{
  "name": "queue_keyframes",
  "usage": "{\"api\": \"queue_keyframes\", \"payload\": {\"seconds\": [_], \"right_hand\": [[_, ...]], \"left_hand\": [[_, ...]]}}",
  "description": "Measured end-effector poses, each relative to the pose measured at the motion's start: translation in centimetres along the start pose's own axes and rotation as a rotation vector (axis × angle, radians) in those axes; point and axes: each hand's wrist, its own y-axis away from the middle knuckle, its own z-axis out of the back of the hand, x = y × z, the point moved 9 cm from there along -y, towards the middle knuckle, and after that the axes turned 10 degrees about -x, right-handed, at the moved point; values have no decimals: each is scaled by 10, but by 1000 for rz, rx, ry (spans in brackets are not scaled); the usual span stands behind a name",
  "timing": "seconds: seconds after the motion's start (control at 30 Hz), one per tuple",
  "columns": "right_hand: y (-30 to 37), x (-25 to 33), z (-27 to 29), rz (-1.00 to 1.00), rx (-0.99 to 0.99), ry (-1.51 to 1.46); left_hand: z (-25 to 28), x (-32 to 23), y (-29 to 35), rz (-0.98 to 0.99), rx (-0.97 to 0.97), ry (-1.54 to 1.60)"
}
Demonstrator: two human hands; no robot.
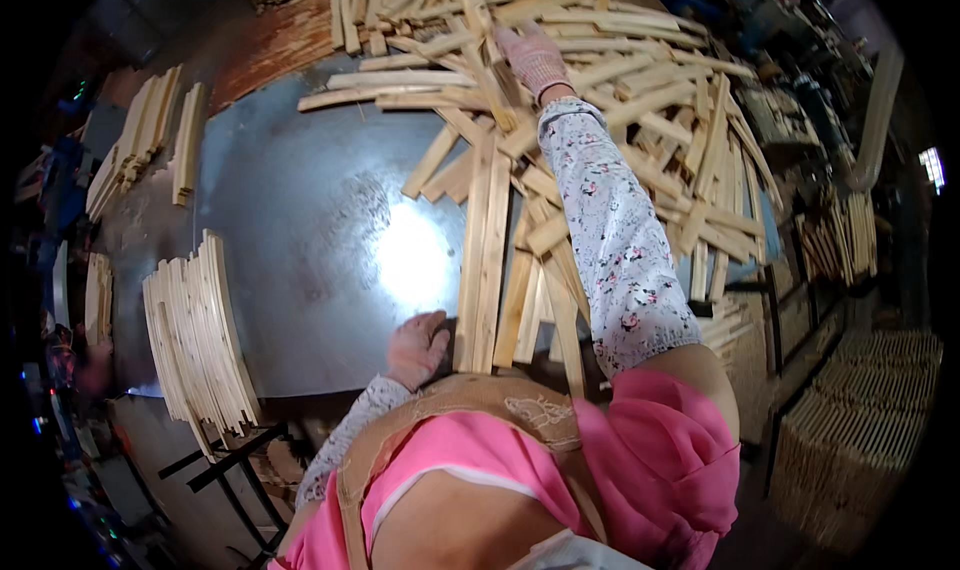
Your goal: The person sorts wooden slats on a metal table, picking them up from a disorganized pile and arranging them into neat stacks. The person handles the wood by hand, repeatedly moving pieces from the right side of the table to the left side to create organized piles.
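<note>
My right hand (pixel 535 60), in a pale pinkish glove, reaches far over the table into a heap of wooden slats (pixel 640 100). Its fingers close on the edge of a long slat (pixel 478 45) that slants across the top of the heap. Near the table's front edge rests my left hand (pixel 416 351), gloved too, with loosely bent fingers apart and nothing visible in them. Just right of it, two long slats (pixel 482 260) lie side by side, pointing toward me. Floral sleeves cover both forearms.
The grey metal table (pixel 290 200) shines under a lamp. Slats stand in a row (pixel 200 335) at its left edge, above a black metal frame (pixel 235 470). More slat bundles (pixel 140 135) lie at the far left. A large stack of slats (pixel 850 430) stands at the right.
</note>
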Motion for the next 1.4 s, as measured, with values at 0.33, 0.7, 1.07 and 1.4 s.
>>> {"api": "queue_keyframes", "payload": {"seconds": [0.33,0.7,1.07,1.4], "right_hand": [[55,-26,-113,-111,389,676],[216,119,-119,-184,880,-74],[-64,-24,-230,-488,27,53],[-92,-40,-263,-642,-227,-342]], "left_hand": [[22,56,-14,181,-127,-23],[-4,138,-203,512,-249,1204],[19,165,-169,972,-27,1531],[32,211,-180,830,-62,1368]]}}
